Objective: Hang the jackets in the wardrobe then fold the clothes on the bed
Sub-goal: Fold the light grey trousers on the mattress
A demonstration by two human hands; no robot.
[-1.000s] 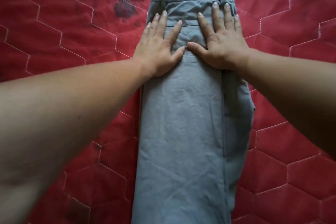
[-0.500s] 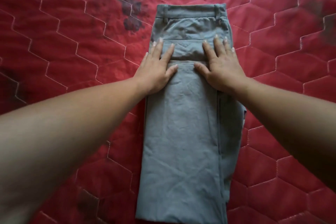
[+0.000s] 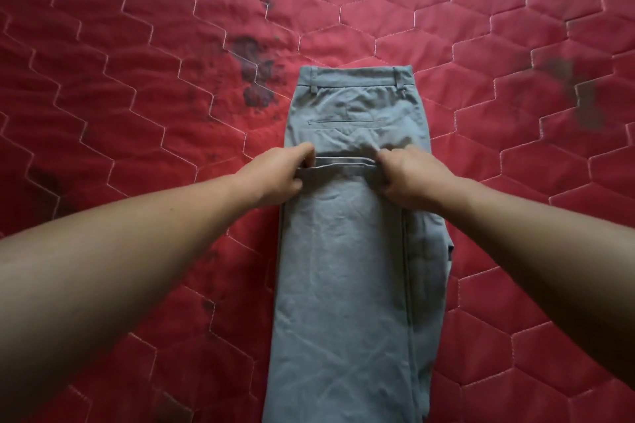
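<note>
1 trousers (image 3: 343,285), 1 quilt (image 3: 137,96), 2 hands (image 3: 275,177) (image 3: 415,180).

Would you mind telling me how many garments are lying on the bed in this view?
1: the grey trousers, lengthwise on the red quilt, left hand and right hand gripping their folded-over end. Others may lie outside the frame.

- Grey trousers (image 3: 347,268): lengthwise on the red quilted bed (image 3: 137,113), legs stacked, waistband at far end.
- Leg hems doubled back, lying just below the back pocket.
- Fabric lightly creased.
</note>
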